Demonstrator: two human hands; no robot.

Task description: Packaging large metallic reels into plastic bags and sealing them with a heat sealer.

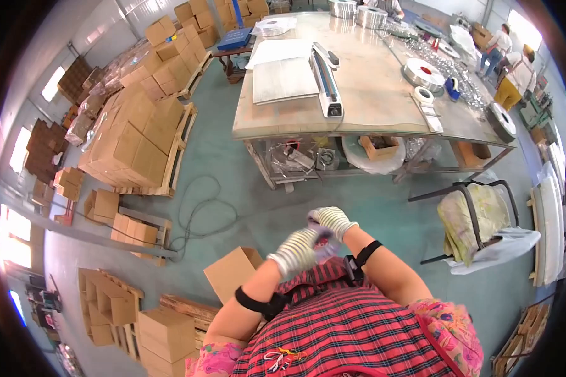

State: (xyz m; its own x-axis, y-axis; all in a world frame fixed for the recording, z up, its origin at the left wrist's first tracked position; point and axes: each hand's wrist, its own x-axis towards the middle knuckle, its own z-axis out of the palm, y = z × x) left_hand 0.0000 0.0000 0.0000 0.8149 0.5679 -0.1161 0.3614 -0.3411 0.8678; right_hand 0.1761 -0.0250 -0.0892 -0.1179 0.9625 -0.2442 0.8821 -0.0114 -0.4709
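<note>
Your left hand (297, 250) and right hand (334, 221) are together ahead of your torso, fingers overlapping, with the right hand slightly farther forward. Both wear striped gloves (287, 256), and the gloves meet where your fingers overlap. Whether anything is clamped between the fingers cannot be determined, as the hands cover that area. Behind each hand, a black band (367, 252) encircles your forearm. A red checked apron (339, 314) covers your torso, nearer to you than the hands. Just left of your left hand is a cardboard box (228, 276) on the floor. Beyond both hands, well apart from them, stands a worktable (377, 81) bearing a stack of white sheets (285, 80) beside a long cutter-like device (327, 85). To the right of your right hand, well apart, a chair (471, 210) carries a yellow-green cloth (493, 207).
</note>
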